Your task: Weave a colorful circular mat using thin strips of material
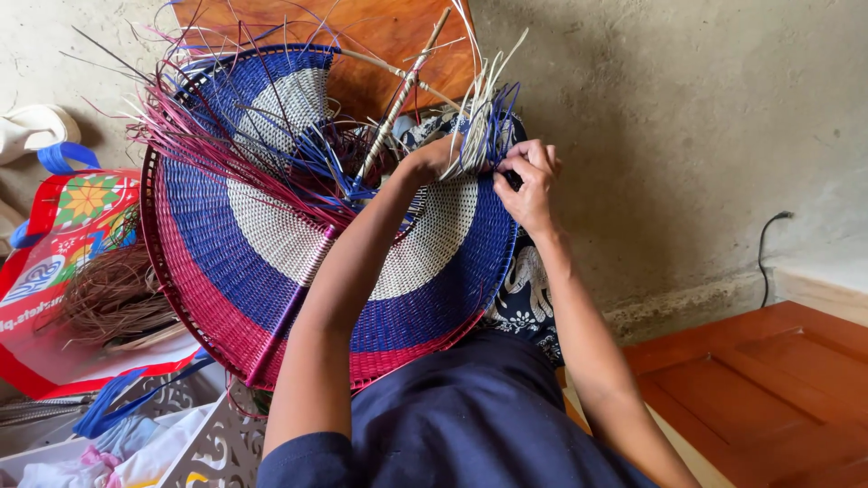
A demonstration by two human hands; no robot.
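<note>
Centre frame, I see the round woven panel of blue, cream and magenta cane (pixel 271 262), mostly woven. Left hand (pixel 434 158) pinches loose cream and blue strands (pixel 484 122); right hand (pixel 529 181) closes on its edge. Upper wedge unwoven.

Your left hand (pixel 437 155) and right hand (pixel 529 181) meet at the upper edge of a large round woven piece (pixel 271 244) — bands of blue, white and magenta. Your left fingers close on a tuft of loose blue and pale strands (pixel 488 122); your right fingers (pixel 517 167) pinch the blue rim just beside them. Away from your fingers, on the far side of the piece, loose magenta and blue strands (pixel 208 136) splay out — beyond them a bright printed bag (pixel 54 262) holds brown fibre (pixel 113 294). Below your right fingers lies patterned dark cloth (pixel 529 303).
</note>
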